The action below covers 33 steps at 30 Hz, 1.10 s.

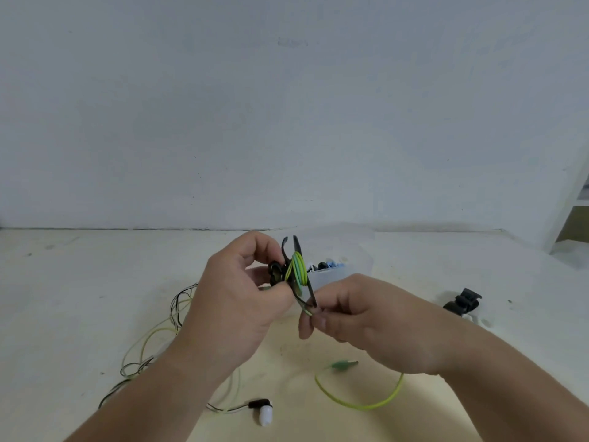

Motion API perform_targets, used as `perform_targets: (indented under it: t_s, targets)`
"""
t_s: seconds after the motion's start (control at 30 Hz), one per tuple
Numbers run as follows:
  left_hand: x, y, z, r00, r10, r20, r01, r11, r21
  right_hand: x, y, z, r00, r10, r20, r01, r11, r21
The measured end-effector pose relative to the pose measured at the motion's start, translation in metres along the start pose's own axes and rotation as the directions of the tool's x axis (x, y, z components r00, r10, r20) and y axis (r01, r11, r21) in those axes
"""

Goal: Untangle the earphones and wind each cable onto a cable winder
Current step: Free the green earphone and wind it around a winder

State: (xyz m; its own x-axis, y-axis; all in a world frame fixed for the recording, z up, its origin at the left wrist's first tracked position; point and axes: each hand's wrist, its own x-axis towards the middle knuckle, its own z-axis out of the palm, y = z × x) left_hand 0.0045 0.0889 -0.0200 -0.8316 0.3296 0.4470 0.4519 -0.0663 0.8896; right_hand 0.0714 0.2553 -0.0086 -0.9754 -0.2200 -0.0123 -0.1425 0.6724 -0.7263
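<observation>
Soft, flat light in a slightly smeared wide-angle view.

Light fell evenly, with no glare. The wall looked cool blue-grey and dimmed toward its upper corners, while the worktop was pale, turning warm cream in the lower middle. Shadows were faint and soft-edged. Fine detail was mushy throughout. On the left hand and right hand the fingertips were blurred, the green cable between them ran into a smear, and the clear box behind looked washed out. The lens stretched the forearms toward the bottom corners and tilted the white frame at the right edge.
</observation>
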Motion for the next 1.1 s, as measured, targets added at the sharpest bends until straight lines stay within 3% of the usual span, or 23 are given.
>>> perform_targets:
  t_s: [0.3,0.57,0.83,1.1]
  targets:
    - [0.0,0.0,-0.004,1.0,-0.008,0.022,0.005,0.994,0.109,-0.006,-0.002,-0.009,0.999,0.03,-0.012,-0.029,0.997,0.071]
    - [0.0,-0.002,-0.003,0.998,0.02,-0.058,-0.011,0.989,0.15,-0.008,-0.006,-0.01,0.999,0.035,0.01,-0.036,0.998,0.055]
    - [0.001,-0.001,-0.007,1.0,-0.003,0.029,-0.001,0.99,0.139,-0.013,-0.005,-0.017,0.995,0.066,-0.081,-0.059,0.995,0.085]
    - [0.0,-0.001,-0.006,0.998,-0.008,-0.066,0.016,0.991,0.135,-0.012,-0.01,-0.011,1.0,0.021,0.022,-0.024,0.994,0.104]
